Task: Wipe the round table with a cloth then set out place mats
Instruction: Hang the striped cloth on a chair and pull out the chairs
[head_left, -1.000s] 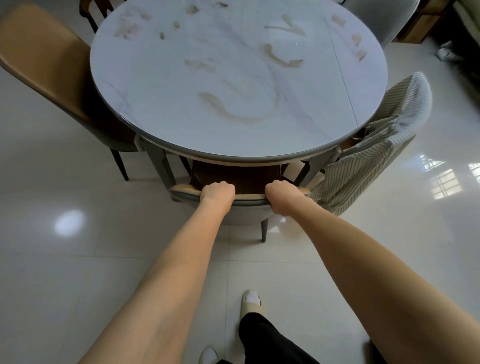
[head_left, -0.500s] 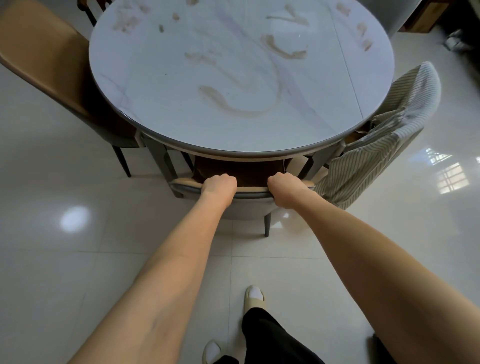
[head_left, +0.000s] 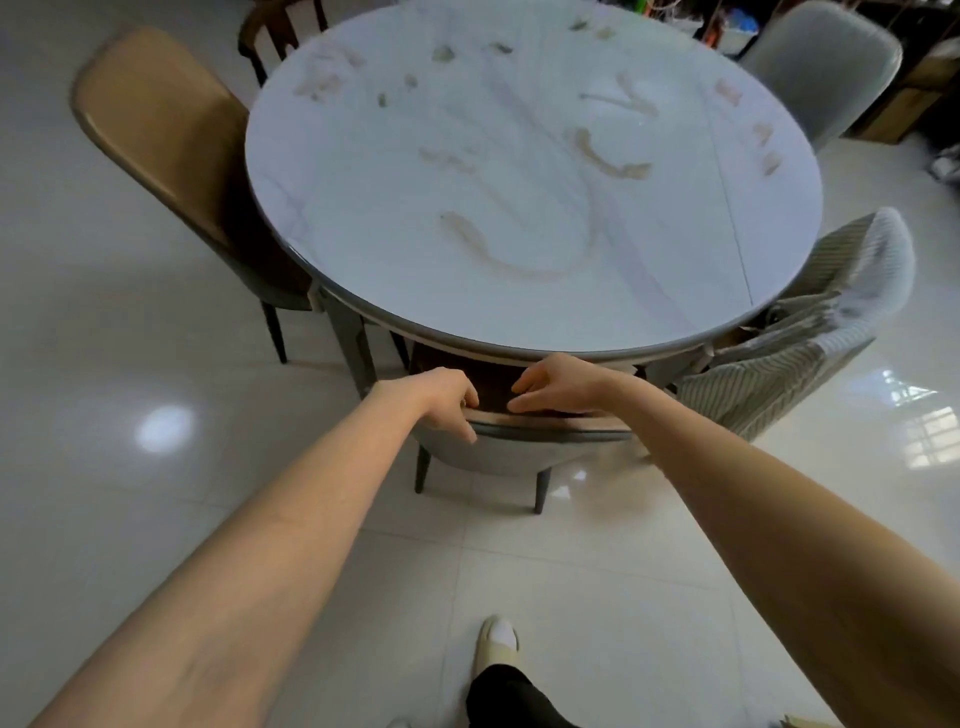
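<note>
The round table (head_left: 395, 244) has a white marbled top streaked with brown smears (head_left: 488, 249). In front of me a grey chair (head_left: 514, 457) with a tan inner face stands pushed in under the table's near edge. My left hand (head_left: 441, 402) holds the top edge of the chair's back, fingers curled over it and thumb on the outside. My right hand (head_left: 558, 384) hovers just above the same edge with relaxed fingers and holds nothing. No wiping cloth or place mat is in view.
A tan chair (head_left: 156, 130) stands at the table's left and a dark wooden chair (head_left: 275, 31) behind it. At the back right is a grey chair (head_left: 821, 67). Striped fabric (head_left: 810, 358) hangs over the right-hand chair. Glossy floor tiles (head_left: 130, 467) surround me.
The chair has slid further in under the table. My right hand has let go of the chair's back and lifted off it. My left hand still holds the back.
</note>
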